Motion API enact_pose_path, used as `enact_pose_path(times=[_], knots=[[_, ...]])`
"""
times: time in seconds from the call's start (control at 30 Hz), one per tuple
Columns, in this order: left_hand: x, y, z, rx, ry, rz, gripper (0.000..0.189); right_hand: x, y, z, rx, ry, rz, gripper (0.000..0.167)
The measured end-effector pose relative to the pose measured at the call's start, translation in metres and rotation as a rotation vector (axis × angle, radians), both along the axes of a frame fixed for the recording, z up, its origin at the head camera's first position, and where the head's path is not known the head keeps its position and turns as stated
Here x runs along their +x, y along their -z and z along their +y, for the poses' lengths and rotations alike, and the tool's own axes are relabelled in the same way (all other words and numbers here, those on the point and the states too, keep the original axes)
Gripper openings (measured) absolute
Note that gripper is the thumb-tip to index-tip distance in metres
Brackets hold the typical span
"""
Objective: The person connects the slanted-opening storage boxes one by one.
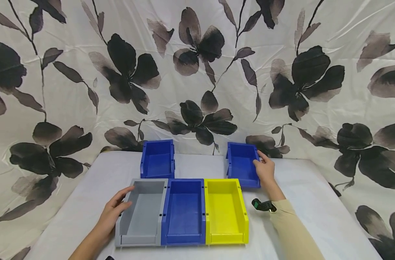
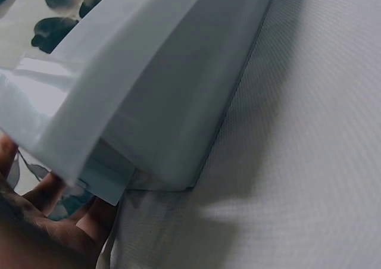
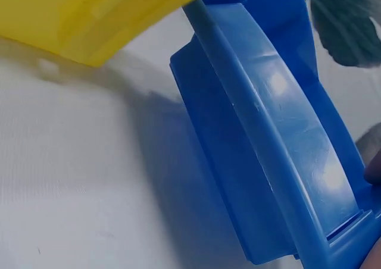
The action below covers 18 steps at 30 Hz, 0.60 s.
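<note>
At the back right, my right hand (image 1: 266, 170) grips a blue bin (image 1: 243, 164) by its right wall, thumb at the rim. The right wrist view shows this blue bin (image 3: 262, 120) close up, slanted in the picture, with part of a finger at the right edge. My left hand (image 1: 114, 209) rests against the left wall of a grey bin (image 1: 143, 207), index finger and thumb reaching its rim. Seen from the left wrist, fingers (image 2: 47, 191) lie beside the grey bin's corner, partly hidden by it.
To the right of the grey bin stand a blue bin (image 1: 184, 209) and a yellow bin (image 1: 225, 209), side by side in a row. Another blue bin (image 1: 157, 159) stands behind the grey one. A floral cloth (image 1: 197, 90) hangs behind the white-covered table (image 1: 314, 216).
</note>
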State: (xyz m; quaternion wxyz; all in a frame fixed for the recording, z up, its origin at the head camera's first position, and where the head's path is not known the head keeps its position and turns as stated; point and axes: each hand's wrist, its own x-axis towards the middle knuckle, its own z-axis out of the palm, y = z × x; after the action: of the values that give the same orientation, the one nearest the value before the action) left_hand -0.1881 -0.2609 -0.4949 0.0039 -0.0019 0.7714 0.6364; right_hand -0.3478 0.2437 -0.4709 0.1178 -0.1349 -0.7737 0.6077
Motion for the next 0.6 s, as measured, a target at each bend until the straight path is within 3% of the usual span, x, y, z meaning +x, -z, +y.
enact_pose_path(times=[0.6], knots=[[0.000, 0.000, 0.001, 0.016, 0.011, 0.005, 0.051, 0.028, -0.035, 0.043, -0.063, 0.061, -0.040, 0.061]])
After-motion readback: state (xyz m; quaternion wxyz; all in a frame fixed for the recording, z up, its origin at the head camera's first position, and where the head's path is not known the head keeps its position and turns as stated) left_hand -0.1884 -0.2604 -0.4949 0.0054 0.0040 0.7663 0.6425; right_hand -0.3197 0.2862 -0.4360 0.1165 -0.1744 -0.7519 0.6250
